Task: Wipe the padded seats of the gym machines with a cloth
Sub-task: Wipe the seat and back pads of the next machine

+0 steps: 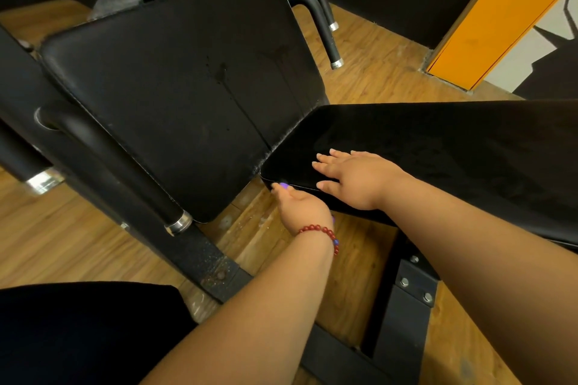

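Observation:
A black padded seat (469,197) juts in from the right. A black cloth (406,134) with a fuzzy left edge appears spread over it; cloth and pad are hard to tell apart. My right hand (353,178) lies flat on the cloth near the seat's left end, fingers straight. My left hand (300,206), with a red bead bracelet on the wrist, pinches the cloth's near-left corner at the seat's front edge, thumb on top and fingers hidden below. A large black back pad (175,87) slopes away to the left, with drip streaks on it.
Black steel frame bars (200,256) and chrome-tipped handles (178,222) flank the back pad. A bolted bracket (413,287) stands under the seat. The floor (62,244) is wood plank. An orange pillar (500,19) stands at the back right, and dark clothing fills the lower left.

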The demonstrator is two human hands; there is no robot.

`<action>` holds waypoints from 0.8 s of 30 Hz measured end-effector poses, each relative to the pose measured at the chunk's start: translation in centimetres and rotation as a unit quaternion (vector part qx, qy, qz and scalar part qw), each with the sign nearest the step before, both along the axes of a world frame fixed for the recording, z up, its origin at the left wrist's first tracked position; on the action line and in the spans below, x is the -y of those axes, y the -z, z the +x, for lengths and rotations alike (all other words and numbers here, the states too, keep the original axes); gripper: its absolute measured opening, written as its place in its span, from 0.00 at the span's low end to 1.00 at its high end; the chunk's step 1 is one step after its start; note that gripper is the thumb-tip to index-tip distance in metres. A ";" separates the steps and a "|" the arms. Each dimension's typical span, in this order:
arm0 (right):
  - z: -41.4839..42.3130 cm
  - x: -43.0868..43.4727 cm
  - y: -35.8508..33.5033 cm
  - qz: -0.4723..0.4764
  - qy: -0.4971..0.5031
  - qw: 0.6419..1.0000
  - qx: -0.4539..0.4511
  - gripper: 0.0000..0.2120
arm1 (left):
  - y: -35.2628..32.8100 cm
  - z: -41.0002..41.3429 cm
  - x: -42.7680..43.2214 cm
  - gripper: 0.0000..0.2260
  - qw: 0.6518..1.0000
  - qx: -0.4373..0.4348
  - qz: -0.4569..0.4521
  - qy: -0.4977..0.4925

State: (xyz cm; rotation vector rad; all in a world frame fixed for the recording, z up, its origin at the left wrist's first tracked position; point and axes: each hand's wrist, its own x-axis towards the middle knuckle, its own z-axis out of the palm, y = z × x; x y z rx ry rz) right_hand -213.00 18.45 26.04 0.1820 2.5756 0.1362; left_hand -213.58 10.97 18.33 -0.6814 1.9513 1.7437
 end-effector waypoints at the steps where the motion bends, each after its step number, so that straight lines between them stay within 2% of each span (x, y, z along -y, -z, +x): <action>1: 0.0 0.0 0.0 -0.001 -0.002 1.000 -0.001 0.26 | -0.4 0.6 -0.1 0.21 1.000 0.001 0.003 0.013; 7: 0.2 0.1 0.0 -0.001 -0.001 1.000 -0.004 0.26 | -0.4 -0.2 0.0 0.21 1.000 0.009 0.014 0.001; 12: 0.2 0.0 0.1 -0.002 0.002 1.000 -0.001 0.26 | -0.2 -2.4 0.9 0.21 0.992 0.038 0.074 -0.099; 14: 0.1 -0.1 0.1 -0.005 0.001 1.000 0.001 0.26 | -0.8 -1.8 0.7 0.21 0.993 0.038 0.074 -0.081; 17: 0.1 -0.1 -0.1 -0.010 0.000 1.000 -0.003 0.26 | -1.3 1.7 -0.2 0.22 0.999 0.021 0.037 0.015; 19: 0.3 0.0 -0.3 -0.026 0.006 1.000 -0.016 0.25 | -1.6 3.2 -0.6 0.22 0.997 0.019 0.058 0.047; 22: 1.1 0.3 -0.7 -0.030 0.001 0.999 -0.044 0.23 | -2.4 2.6 -0.3 0.22 0.997 0.018 0.068 0.029; 24: 1.7 0.6 -0.9 -0.024 -0.003 0.998 -0.056 0.23 | -1.9 1.2 0.3 0.21 0.996 0.049 0.077 -0.011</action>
